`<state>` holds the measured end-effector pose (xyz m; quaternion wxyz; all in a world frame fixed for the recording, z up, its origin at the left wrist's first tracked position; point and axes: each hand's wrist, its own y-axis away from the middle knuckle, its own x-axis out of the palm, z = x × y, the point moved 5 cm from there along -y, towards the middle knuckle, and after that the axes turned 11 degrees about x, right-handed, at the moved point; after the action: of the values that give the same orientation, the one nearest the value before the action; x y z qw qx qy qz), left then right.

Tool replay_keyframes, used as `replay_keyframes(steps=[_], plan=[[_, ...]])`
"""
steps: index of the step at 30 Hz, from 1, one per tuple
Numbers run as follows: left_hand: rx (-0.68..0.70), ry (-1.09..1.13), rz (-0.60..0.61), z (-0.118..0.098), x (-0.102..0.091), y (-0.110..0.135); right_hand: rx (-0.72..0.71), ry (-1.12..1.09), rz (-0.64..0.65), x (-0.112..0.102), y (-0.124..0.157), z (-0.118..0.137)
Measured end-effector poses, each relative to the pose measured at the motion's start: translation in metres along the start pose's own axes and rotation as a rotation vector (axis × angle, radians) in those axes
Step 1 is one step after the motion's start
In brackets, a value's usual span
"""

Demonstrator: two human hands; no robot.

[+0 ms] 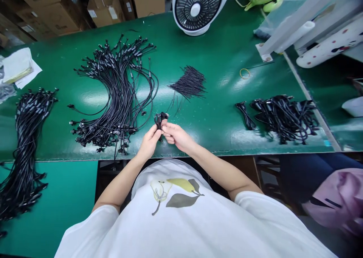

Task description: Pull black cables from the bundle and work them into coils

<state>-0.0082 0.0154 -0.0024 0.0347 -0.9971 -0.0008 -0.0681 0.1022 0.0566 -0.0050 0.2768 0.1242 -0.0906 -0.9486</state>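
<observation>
- Left grip (149, 140): closed, thumb and fingers pinching a coiled black cable (159, 122) from its 7 o'clock side.
- Right grip (178, 136): closed as well, fingertips pinched on the same coil from about 4 o'clock; whether they also hold a tie is too small to tell.
- The coil is between the two hands, above the green worktop (221, 137) near its front edge; take it as the clock's centre.
- At 1 o'clock, near: a heap of thin black ties (189, 82), a few strays trailing toward the hands.
- At 10 o'clock, near: a large pile of loose black cables (119, 95), connectors at both ends.
- At 3 o'clock: a single bundled cable (245, 116), and just beyond it a pile of bundled cables (286, 118).
- At 2 o'clock: a yellow ring (244, 74).
- At 9 o'clock, well apart: a long sheaf of cables (27, 129) running past the worktop's front edge.
- Just past 12 o'clock, at the far edge: a white fan (195, 10).
</observation>
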Motion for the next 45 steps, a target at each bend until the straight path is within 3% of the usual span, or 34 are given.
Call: replay_keyframes(steps=[3,6,11,14,16,18,20,23,25,27,31,33,35,38,40,42,45], plan=[[-0.050,0.235,-0.075,-0.005,0.008,-0.003,-0.135,0.497,-0.244,-0.002,0.014,0.019],[-0.055,0.331,-0.150,-0.004,0.012,-0.008,-0.144,0.897,-0.303,0.008,0.022,0.026],[-0.147,0.322,-0.109,0.024,0.018,-0.011,-0.010,1.070,-0.256,0.023,0.017,0.007],[-0.152,-0.080,0.117,0.034,0.008,-0.007,0.034,1.086,-0.231,0.007,0.012,-0.016],[-0.017,-0.538,0.259,0.028,-0.013,-0.005,0.155,1.095,-0.308,-0.029,0.015,-0.038],[0.158,-0.973,0.182,0.015,-0.048,-0.004,0.344,1.107,-0.482,-0.087,0.029,-0.061],[0.214,-1.290,0.095,0.007,-0.083,-0.003,0.530,1.132,-0.700,-0.152,0.055,-0.081],[0.253,-1.537,0.127,0.005,-0.112,-0.001,0.696,1.184,-0.904,-0.228,0.092,-0.102],[0.255,-1.593,0.174,0.005,-0.117,0.001,0.722,1.188,-0.924,-0.255,0.104,-0.113],[0.235,-1.597,0.187,0.004,-0.118,0.000,0.713,1.188,-0.928,-0.264,0.109,-0.118],[0.305,-1.467,0.049,-0.018,-0.118,-0.003,0.640,1.191,-0.994,-0.254,0.110,-0.102],[0.420,-1.370,-0.032,-0.037,-0.113,-0.003,0.536,1.157,-1.016,-0.233,0.099,-0.077],[0.534,-1.277,-0.034,-0.055,-0.100,-0.002,0.316,1.087,-0.927,-0.188,0.071,-0.044],[0.637,-1.154,0.069,-0.078,-0.073,0.000,-0.222,0.965,-0.491,-0.085,0.005,0.013],[0.632,-1.100,0.111,-0.091,-0.066,0.003,-0.408,0.953,-0.237,-0.033,-0.037,0.044],[0.537,-1.095,0.057,-0.098,-0.079,0.005,-0.348,0.980,-0.197,-0.021,-0.071,0.073],[0.352,-1.095,-0.114,-0.096,-0.128,0.011,-0.313,0.999,-0.427,-0.061,-0.082,0.134]])
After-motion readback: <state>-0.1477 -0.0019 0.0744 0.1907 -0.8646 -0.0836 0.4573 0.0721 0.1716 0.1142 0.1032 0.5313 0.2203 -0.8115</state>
